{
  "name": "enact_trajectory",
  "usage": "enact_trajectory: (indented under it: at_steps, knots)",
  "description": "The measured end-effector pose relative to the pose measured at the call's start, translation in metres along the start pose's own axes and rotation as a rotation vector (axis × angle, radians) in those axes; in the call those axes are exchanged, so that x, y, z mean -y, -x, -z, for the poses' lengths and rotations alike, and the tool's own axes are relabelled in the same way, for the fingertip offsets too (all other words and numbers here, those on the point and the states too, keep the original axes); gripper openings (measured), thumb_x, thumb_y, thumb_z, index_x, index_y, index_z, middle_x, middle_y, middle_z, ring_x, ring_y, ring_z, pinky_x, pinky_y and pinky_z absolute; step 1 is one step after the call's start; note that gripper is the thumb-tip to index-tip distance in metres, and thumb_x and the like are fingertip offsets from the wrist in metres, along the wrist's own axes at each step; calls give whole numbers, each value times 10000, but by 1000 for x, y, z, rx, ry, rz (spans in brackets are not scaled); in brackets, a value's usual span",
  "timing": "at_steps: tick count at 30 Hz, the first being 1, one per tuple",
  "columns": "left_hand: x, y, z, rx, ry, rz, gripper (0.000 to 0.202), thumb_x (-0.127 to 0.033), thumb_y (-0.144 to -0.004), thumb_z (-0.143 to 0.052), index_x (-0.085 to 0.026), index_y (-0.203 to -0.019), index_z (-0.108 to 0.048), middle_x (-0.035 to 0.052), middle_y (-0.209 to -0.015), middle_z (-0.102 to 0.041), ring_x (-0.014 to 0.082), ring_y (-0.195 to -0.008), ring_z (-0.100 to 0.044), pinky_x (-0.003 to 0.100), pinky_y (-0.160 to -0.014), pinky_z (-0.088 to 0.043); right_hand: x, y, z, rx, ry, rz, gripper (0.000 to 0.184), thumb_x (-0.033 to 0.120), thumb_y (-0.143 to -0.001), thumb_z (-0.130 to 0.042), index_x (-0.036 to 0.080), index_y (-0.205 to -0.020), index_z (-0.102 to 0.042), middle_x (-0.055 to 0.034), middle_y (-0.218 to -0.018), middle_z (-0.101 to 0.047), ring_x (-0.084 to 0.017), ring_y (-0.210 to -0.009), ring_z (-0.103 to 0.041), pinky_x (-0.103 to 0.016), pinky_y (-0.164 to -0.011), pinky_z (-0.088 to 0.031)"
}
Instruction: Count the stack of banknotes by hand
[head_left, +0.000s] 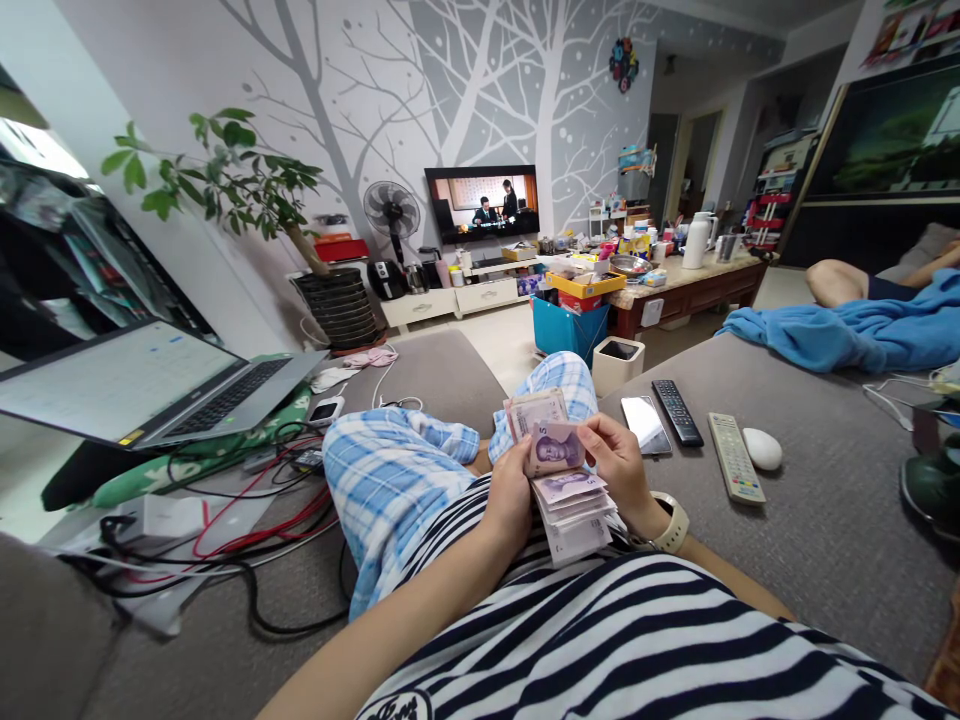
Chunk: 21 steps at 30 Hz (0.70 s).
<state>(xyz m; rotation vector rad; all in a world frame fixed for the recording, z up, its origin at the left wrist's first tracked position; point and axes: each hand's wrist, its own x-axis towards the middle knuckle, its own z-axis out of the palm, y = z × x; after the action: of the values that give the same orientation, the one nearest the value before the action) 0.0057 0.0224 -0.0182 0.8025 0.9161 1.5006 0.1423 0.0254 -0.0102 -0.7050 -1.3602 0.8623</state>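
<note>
A stack of purple banknotes (pixel 556 452) is held up above my lap, bent over so that part fans upward and part hangs down toward my striped shirt. My left hand (pixel 511 490) grips the stack at its left side, thumb on the front. At the upper right edge, my right hand (pixel 616 462) pinches a note between thumb and fingers; a pale watch (pixel 671 522) is on that wrist. The lower part of the stack (pixel 576 520) spreads in several overlapping layers below my fingers. The underside of the stack is hidden.
On the sofa (pixel 675 560) to my right lie a phone (pixel 645 425), a black remote (pixel 676 412), a beige remote (pixel 735 458) and a white mouse (pixel 763 449). At left are a laptop (pixel 217 400) and tangled cables (pixel 255 590). Another person's leg (pixel 840 281) shows at far right.
</note>
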Motion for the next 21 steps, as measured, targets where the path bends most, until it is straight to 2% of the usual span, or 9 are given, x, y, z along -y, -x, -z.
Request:
enact_trajectory:
  at_steps: [6, 13, 18, 21]
  knots:
    - [1, 0, 0, 8, -10, 14, 277, -392, -736, -623, -149, -825, -722, 87, -831, -737, 243, -779, -668, 407, -807, -510, 1, 0, -1, -19, -15, -9, 267, 437, -852, -571, 196, -738, -575, 30, -568, -453, -117, -506, -389, -253, -481, -314]
    - [-2, 3, -2, 0, 9, 28, 233, -376, -723, -636, -166, -788, -716, 57, -781, -730, 229, -755, -663, 376, -767, -516, 0, 2, 0, -5, -26, -3, 238, 404, -863, -568, 193, -755, -587, 32, -576, -452, -114, -511, -392, -249, -483, -317]
    - [-1, 2, -2, -4, 12, 29, 277, -399, -708, -655, -149, -811, -714, 59, -752, -722, 225, -720, -658, 375, -754, -513, 1, 3, 1, 9, -15, 2, 283, 423, -873, -555, 191, -712, -570, 34, -556, -440, -114, -507, -395, -249, -485, -325]
    - [3, 0, 1, 15, 16, 9, 321, -418, -705, -661, -141, -856, -718, 71, -808, -735, 235, -770, -670, 385, -799, -508, 1, 4, 0, 21, -43, -6, 327, 453, -879, -538, 189, -689, -570, 35, -513, -451, -110, -471, -387, -249, -463, -308]
